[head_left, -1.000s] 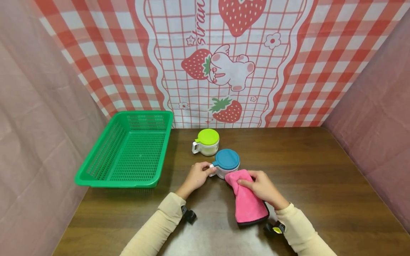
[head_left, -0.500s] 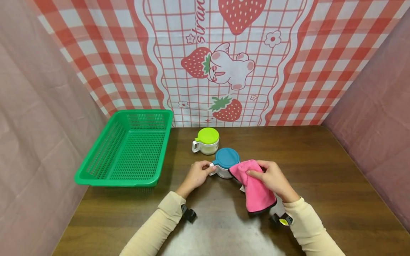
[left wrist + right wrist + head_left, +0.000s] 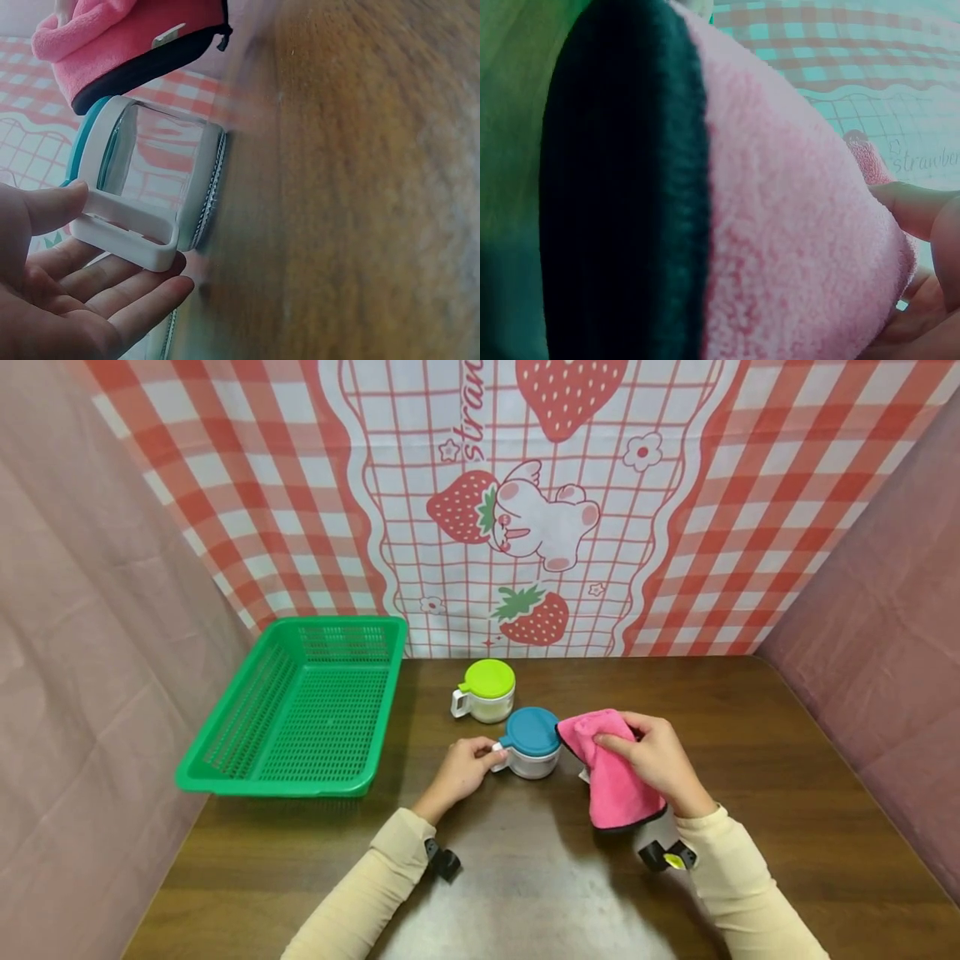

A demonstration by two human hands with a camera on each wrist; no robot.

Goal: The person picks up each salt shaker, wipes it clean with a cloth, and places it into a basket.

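Note:
A clear jar with a blue lid (image 3: 533,732) and a white side handle (image 3: 127,229) stands upright on the table. My left hand (image 3: 461,774) pinches that handle between thumb and fingers; in the left wrist view the thumb lies on the handle's top and the other fingers extend beneath it. To the jar's right, my right hand (image 3: 660,763) grips a folded pink cloth (image 3: 618,781) with dark edging, which hangs down from the fingers. The cloth's upper left corner is close by the blue lid; whether they touch I cannot tell. In the right wrist view the cloth (image 3: 787,202) covers most of the scene.
A similar jar with a lime-green lid (image 3: 490,679) stands just behind the blue-lidded one. At the left is a green slotted basket (image 3: 386,718). The wooden table (image 3: 750,760) meets a strawberry-print curtain (image 3: 547,510) at the back and plain pinkish curtains at the sides.
My right hand has carried the pink cloth up and to the right, off the front of the blue-lidded jar, whose side now shows. My left hand has stayed on the handle.

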